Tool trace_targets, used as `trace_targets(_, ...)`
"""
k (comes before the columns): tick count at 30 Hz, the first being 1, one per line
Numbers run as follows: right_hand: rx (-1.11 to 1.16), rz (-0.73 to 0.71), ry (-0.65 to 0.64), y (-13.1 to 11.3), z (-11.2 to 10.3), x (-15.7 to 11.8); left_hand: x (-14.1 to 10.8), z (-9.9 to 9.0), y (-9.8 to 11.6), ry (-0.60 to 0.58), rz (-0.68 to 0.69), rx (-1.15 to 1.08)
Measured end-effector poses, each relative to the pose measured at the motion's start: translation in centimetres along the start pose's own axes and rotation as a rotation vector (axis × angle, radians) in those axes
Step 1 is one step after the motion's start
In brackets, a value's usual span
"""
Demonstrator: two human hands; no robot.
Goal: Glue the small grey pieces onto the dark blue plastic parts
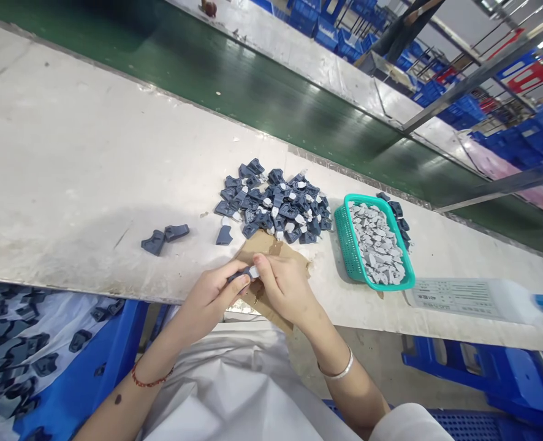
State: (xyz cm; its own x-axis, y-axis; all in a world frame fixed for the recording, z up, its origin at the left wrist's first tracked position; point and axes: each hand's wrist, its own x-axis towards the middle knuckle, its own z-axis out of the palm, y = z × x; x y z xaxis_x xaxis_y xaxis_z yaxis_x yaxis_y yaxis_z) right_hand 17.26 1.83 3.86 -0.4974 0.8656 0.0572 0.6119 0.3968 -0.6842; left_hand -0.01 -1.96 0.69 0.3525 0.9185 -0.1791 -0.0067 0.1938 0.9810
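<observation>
My left hand [212, 298] is closed on a dark blue-grey plastic part [241, 274] near the table's front edge. A small light grey plastic piece [254, 271] sticks out from that part, and the fingers of my right hand [286, 288] pinch it. Whether the two pieces are fully joined I cannot tell. Beneath both hands lies a torn sheet of brown cardboard [276, 246]. Just beyond it is a heap of dark parts [271, 202], many with light grey ends. Two loose dark parts [165, 237] rest to the left.
To the right stands a green basket [352, 251] of light grey pieces, with more dark parts [396, 211] behind it. A white bottle [464, 298] with a blue cap lies beside it. A green conveyor belt [262, 98] runs behind. At lower left is a blue bin [115, 355] of dark parts.
</observation>
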Motion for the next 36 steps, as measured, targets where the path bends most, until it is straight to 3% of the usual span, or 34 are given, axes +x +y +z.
trace_targets(5, -0.221, 0.018, -0.058, -0.6, 0.3, 0.1, 0.1, -0.2, -0.2, -0.036, -0.022, -0.035)
trace_targets(11, -0.284, 0.142, -0.183, -2.3, -0.2, 0.4, -0.1, -0.5, -0.8, -0.062, -0.049, -0.173)
trace_targets(15, -0.354, 0.159, -0.178, -2.7, -0.2, 0.4, -0.2, -0.3, -0.9, -0.053, -0.009, -0.173)
trace_targets(20, -0.115, 0.102, -0.134, -1.1, -0.3, 0.3, 0.0, 0.1, 0.1, -0.01, 0.026, 0.068)
trace_targets(23, 0.035, 0.134, -0.015, 0.1, -1.4, 1.0, -0.4, -0.7, 1.0, 0.112, 0.115, 0.344)
trace_targets(27, 0.048, 0.231, 0.376, 2.0, -4.0, 3.4, -1.2, -3.9, 1.5, 0.533, 0.312, 0.876)
trace_targets(29, 0.025, 0.285, 0.463, 3.1, -5.1, 4.7, -1.4, -5.7, 1.1, 0.664, 0.308, 1.065)
trace_targets(33, -0.069, 0.355, 0.421, 5.0, -6.1, 5.6, -1.3, -7.9, -0.1, 0.674, 0.195, 1.163)
trace_targets(36, -0.116, 0.366, 0.501, 5.9, -5.9, 4.5, -1.3, -8.2, -0.8, 0.612, 0.179, 1.12)
